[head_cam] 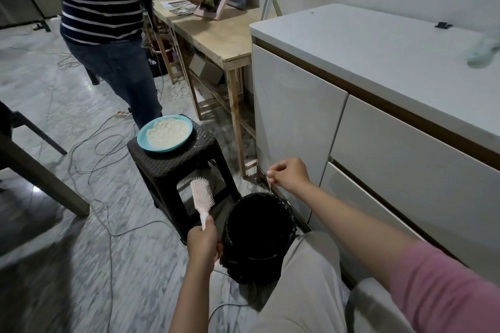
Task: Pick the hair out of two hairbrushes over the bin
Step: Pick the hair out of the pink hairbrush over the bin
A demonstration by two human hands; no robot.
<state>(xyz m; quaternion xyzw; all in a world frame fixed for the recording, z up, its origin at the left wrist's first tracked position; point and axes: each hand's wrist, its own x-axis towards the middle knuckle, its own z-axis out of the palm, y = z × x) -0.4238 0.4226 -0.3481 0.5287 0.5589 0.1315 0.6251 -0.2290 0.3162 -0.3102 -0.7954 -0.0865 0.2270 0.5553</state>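
Bin sits on marble floor beside white cabinet

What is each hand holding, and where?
Left hand grips the pink hairbrush by its handle. Right hand pinches a thin pale strand above the bin.

Pretty dim indoor light, kinda flat and greyish, with soft shadows under the stool. The floor has a dull sheen, the edges bow from the wide lens, and the far right corner is smeared with blur.

pink sleeve, beige trousers
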